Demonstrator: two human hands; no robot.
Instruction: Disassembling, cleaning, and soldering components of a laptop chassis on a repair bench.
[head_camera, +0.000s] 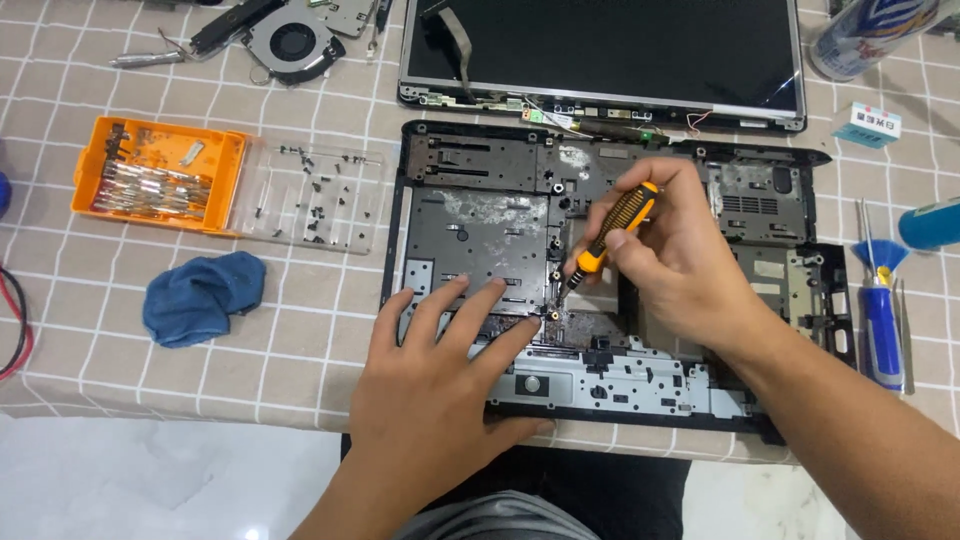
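Screwdriver (617, 228) in right hand (672, 262), seemingly just beside left hand (440, 385)

Home repair table: checked tablecloth (300, 330), bit case (160, 172).

Left hand (435, 375) is flat, palm down, fingers spread and pointing away from the body, forearm coming up from the bottom edge. Right hand (675, 255) is curled tight in a pinch-type grip, thumb and fingers bunched, wrist bent, forearm coming in from the lower right.
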